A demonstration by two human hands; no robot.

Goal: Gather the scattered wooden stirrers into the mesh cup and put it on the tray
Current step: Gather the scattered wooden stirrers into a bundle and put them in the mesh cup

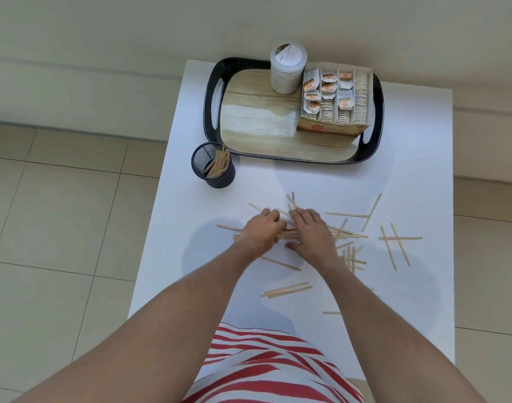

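Observation:
Wooden stirrers [393,245] lie scattered over the middle of the white table [409,175]. A black mesh cup [212,165] stands at the table's left edge, just in front of the tray [257,120], with several stirrers in it. My left hand [259,229] and my right hand [311,232] lie side by side on a bundle of stirrers [282,234] at the table's centre. The left fingers are curled round the bundle. The right hand covers it with the thumb tucked under. More stirrers [286,289] lie nearer to me.
The black-rimmed tray with a wood-pattern floor carries a white lidded jar [286,71] and a box of tea bags [335,100] on its right half. Tiled floor lies to the left of the table.

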